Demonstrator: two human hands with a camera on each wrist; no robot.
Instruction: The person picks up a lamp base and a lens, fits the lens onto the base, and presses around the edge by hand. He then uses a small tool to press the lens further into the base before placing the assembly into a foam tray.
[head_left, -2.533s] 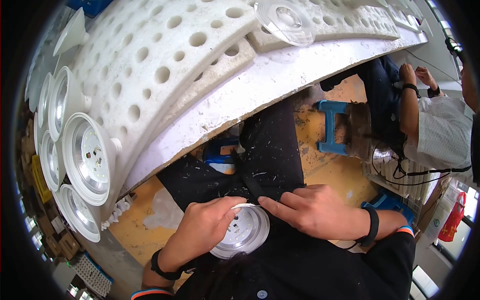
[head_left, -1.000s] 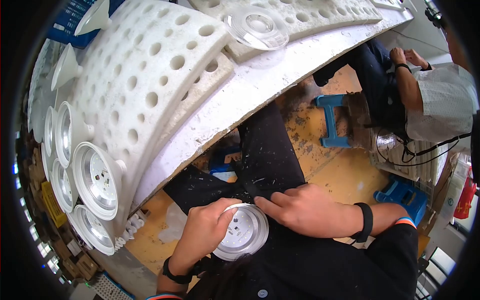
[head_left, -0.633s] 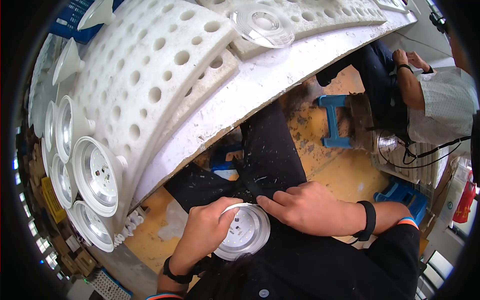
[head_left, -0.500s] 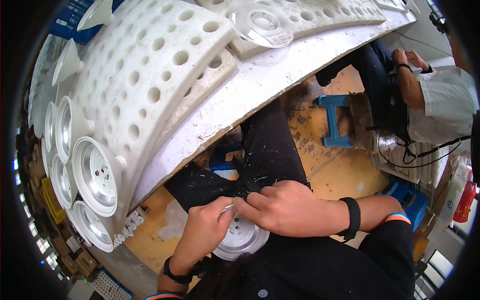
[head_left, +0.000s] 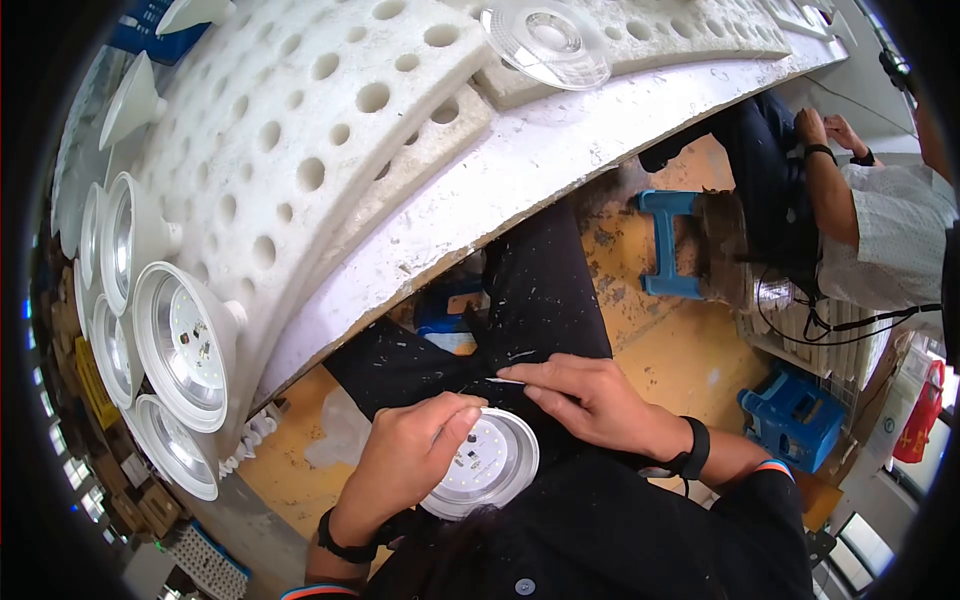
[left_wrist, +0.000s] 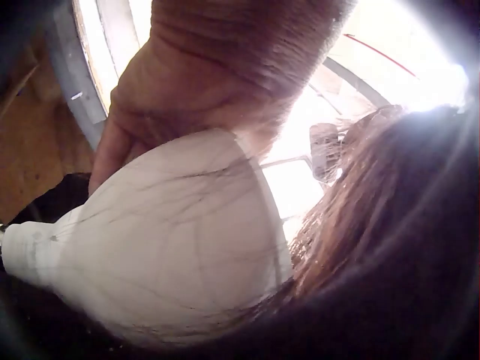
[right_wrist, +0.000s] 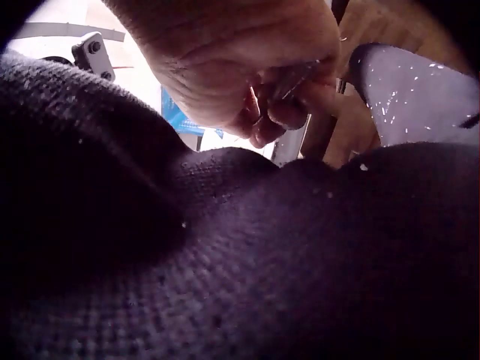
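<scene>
Over on the bench, the big white foam tray [head_left: 300, 120] is pocked with round holes, and most of the holes facing us hold nothing. Down its left edge a row of finished lamps [head_left: 185, 340] sits crowded together, open mouths facing out and necks turned toward the foam. I can't tell whether those necks are seated in holes. A clear lens cover [head_left: 545, 42] lies flat on the upper foam slab.

Now to the lap, where the work is. The left hand [head_left: 405, 465] grips the lamp housing [head_left: 485, 465], fingers wrapped over its rim and holding it mouth-up against the dark trousers. Just beside it, the right hand [head_left: 595, 400] pinches a thin pale sliver [head_left: 505, 381] between thumb and fingertips, close above the housing's rim but not touching it. What the sliver is, I can't make out.

The head view gives the housing's face: a shiny silver bowl with a round white board at the bottom, dotted with small chips. The left wrist view shows what that one hides, the white plastic back [left_wrist: 165, 247], a smooth cone tapering to a narrow neck, with the palm cupped over its wide end. The right wrist view shows the underside of the right hand, fingers [right_wrist: 277, 105] curled tight and something slim and shiny caught between them, with dark fabric filling everything below.
</scene>
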